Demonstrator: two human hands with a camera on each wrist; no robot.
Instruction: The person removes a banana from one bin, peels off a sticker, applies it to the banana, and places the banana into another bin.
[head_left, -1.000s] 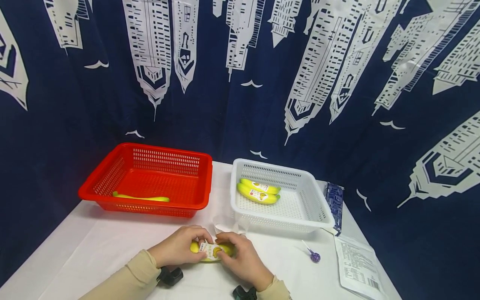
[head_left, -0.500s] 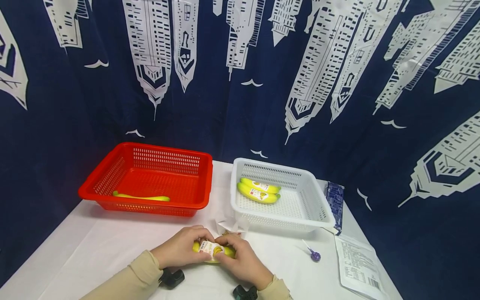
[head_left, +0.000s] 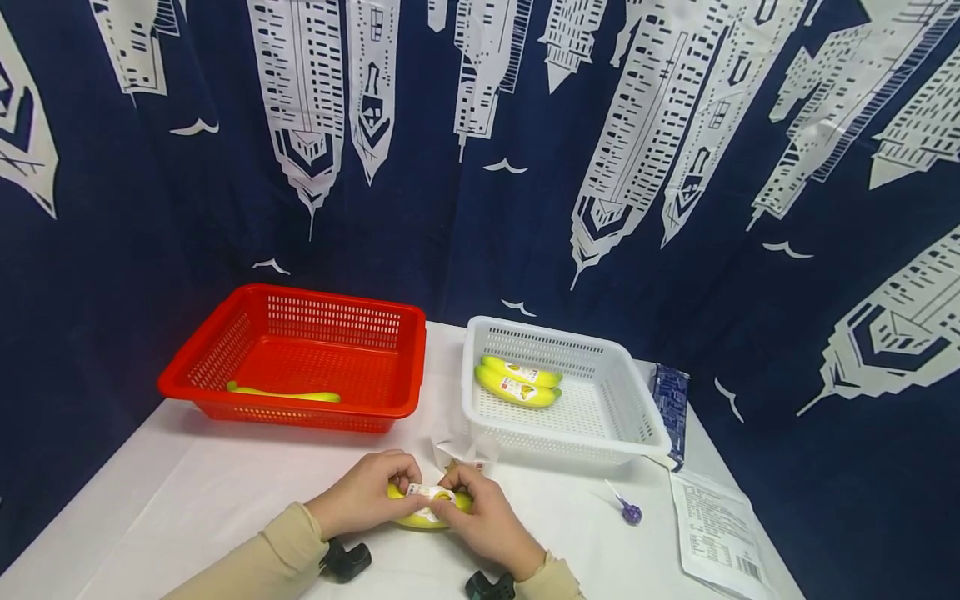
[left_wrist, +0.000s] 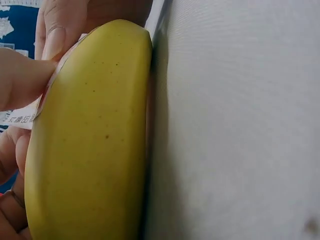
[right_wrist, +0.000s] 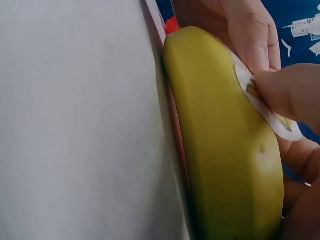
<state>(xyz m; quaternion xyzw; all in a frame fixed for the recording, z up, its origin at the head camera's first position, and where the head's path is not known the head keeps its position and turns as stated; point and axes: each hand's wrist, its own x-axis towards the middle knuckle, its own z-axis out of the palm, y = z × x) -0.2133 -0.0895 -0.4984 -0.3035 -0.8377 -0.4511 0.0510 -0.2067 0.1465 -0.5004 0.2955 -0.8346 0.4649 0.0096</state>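
A yellow banana [head_left: 422, 522] lies on the white tabletop between my hands, bearing a white label [head_left: 422, 490] with a printed banana picture. My left hand [head_left: 367, 496] grips its left part, fingers on the far side and thumb over the label. From the other side my right hand [head_left: 487, 518] grips it likewise, thumb pressing the label near the left thumb. In the right wrist view, one end of the label [right_wrist: 289, 131] stands away from the peel [right_wrist: 225, 135]. The left wrist view shows the other end jutting out below the left thumb [left_wrist: 22, 80].
A red basket [head_left: 397, 412] holds an unlabelled banana [head_left: 285, 395]. Two labelled bananas [head_left: 517, 387] lie in a white basket [head_left: 637, 392]. White paper [head_left: 450, 429] stands behind the hands. To the right are a purple lollipop [head_left: 632, 513], a white pouch [head_left: 712, 525] and a blue packet [head_left: 670, 404].
Both thumbs have moved further over the label, and the banana has turned slightly, showing more of its near side. The baskets have stayed in place.
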